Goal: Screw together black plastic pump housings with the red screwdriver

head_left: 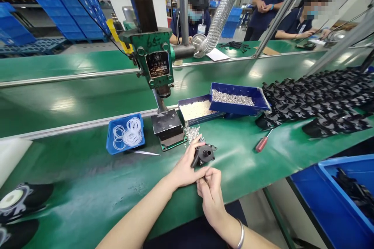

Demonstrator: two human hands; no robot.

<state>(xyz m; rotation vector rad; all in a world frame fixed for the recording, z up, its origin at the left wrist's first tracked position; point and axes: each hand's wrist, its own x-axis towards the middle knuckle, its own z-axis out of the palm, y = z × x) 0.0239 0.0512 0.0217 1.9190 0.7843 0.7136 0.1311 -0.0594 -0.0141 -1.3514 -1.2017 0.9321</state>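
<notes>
A black plastic pump housing (207, 153) with a round raised spout lies on the green bench, right of the press base. My left hand (187, 165) is wrapped around its left side, thumb along the near edge. Close to that thumb, my right hand (210, 186) is pinched at the housing's near side; what its fingertips hold, if anything, is too small to make out. Small white rings (193, 134) lie scattered just beyond the housing. Behind them stand a blue tray of pale small parts (197, 109) and a blue tray of metal screws or pins (232, 99).
A green press (157, 60) stands over its black base block (167, 122). Left of it sits a blue bin of white rings (128, 134). A red-handled screwdriver (262, 144) lies right, before rows of black housings (315, 93). Co-workers sit across the bench.
</notes>
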